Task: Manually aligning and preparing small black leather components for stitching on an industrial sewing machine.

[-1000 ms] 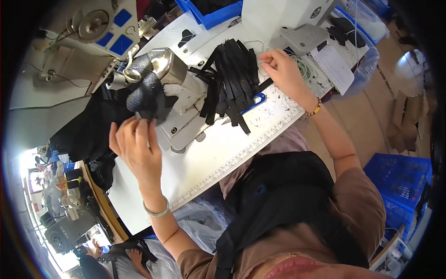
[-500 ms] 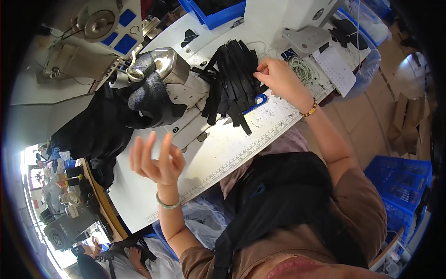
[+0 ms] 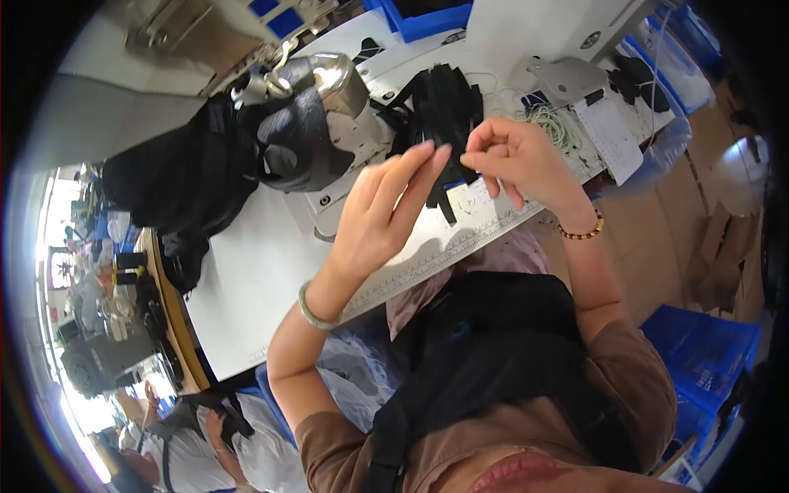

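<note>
My left hand (image 3: 380,209) is raised over the front of the white sewing table (image 3: 246,287), fingers stretched out and apart, with nothing visible in them. Its fingertips come close to those of my right hand (image 3: 526,160), which is closed in a pinch of thumb and forefinger; what it pinches, if anything, is too small to make out. Behind both hands lies a bundle of black strips (image 3: 448,99), partly covered by them. Further left, a black shaped fabric piece (image 3: 304,140) sits at the sewing machine's metal arm (image 3: 341,78), away from both hands.
Dark fabric (image 3: 181,164) hangs at the left of the machine. Pale cord (image 3: 552,123) lies coiled at the right, by a white paper sheet (image 3: 608,135). A blue bin (image 3: 423,25) stands at the back, blue crates (image 3: 699,353) on the floor. Another person (image 3: 205,435) sits lower left.
My left hand has moved right and up to meet my right hand. My right hand has come away from the strips and shifted slightly right. The view has also shifted.
</note>
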Motion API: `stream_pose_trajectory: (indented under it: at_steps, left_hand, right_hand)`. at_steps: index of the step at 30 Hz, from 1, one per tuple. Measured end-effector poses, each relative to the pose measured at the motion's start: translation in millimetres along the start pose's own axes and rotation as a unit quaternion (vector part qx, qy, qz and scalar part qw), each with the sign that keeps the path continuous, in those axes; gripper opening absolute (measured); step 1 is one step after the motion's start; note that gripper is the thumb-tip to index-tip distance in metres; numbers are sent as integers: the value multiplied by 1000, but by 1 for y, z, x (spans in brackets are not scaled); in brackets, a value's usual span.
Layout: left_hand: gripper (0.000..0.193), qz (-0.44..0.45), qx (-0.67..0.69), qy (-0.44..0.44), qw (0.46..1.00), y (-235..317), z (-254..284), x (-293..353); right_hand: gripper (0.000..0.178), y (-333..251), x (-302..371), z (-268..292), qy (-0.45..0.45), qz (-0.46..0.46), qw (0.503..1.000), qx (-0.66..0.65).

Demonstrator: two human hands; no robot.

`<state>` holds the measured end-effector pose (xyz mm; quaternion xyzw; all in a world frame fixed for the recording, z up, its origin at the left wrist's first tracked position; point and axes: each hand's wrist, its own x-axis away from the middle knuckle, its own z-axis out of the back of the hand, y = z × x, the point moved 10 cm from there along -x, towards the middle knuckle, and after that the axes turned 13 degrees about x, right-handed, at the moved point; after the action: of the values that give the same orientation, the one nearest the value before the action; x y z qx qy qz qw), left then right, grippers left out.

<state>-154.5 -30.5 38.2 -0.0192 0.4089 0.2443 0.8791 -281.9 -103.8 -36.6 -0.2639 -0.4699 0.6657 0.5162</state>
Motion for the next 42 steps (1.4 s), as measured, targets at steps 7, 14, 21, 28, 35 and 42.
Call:
stream_pose_trajectory:
  at_steps: [7,14,21,28,35,42]
  left_hand:
    - [25,112,148,74,980,-28,8,-6]
    - [19,350,427,162,818,-66,-13,29]
    - [14,364,372,185,833,-69,-10,33]
    - [11,360,385,214,822,-74,-7,40]
    - [8,398,398,251,787,-72,-1,46]
    - [7,421,491,319,693,-69,4,66]
  right_hand:
    - [12,-35,6,-21,-60,102,975,-190]
    - [11,-30,-6,-34,-21,137,969,-202]
    - [9,-34,-11,-36,3,163,962,-218]
    - [9,-36,-14,-40,30,160,971,-174]
    - [10,-54,-2,-32,157,293,942,-56]
    - [25,-39,-12,-65,-67,148,949,-272]
